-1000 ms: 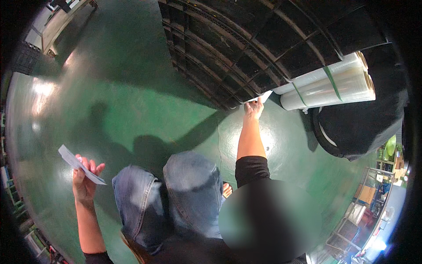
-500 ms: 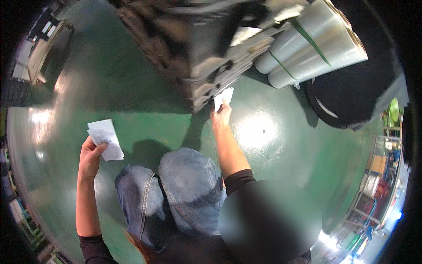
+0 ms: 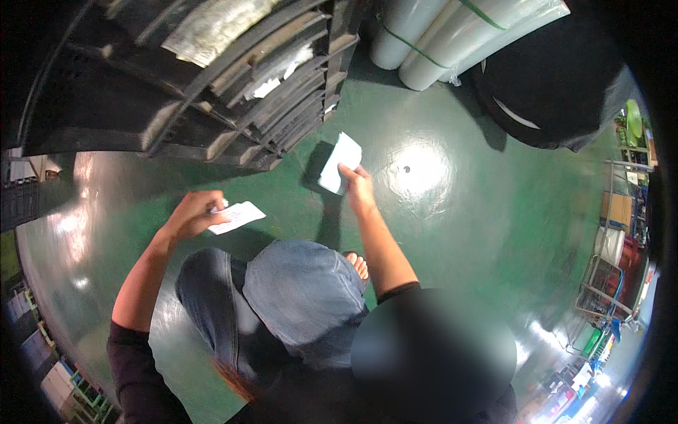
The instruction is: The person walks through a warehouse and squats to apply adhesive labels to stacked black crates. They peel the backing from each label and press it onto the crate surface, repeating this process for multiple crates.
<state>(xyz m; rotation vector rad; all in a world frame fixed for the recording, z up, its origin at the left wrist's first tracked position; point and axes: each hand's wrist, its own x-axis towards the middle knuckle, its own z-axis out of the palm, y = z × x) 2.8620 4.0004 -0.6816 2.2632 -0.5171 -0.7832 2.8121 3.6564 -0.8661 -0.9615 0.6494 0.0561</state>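
Near the middle of the view, my right hand (image 3: 360, 187) grips a small stack of white paper slips (image 3: 340, 164), thumb on top. It is just below the corner of a dark plastic pallet or rack frame (image 3: 233, 124) and apart from it. To the left, my left hand (image 3: 194, 214) is closed on white paper slips (image 3: 239, 216) that bear faint marks. These stick out to the right, above my knees. Part of their stack is hidden behind my fingers. Pale sheets (image 3: 212, 32) lie between the ribs of the dark frame.
Rolls of clear plastic film (image 3: 452, 49), tied with green straps, stand at the top right. Beside them is a large round black object (image 3: 551, 99). Shelving with goods (image 3: 611, 240) lines the right edge. My jeans-clad knees (image 3: 296, 290) are bent above the green floor (image 3: 452, 240).
My left hand has moved right and up, its slips now turned sideways. My right hand's slips have come away from the frame's corner. The dark frame now reaches farther left in view.
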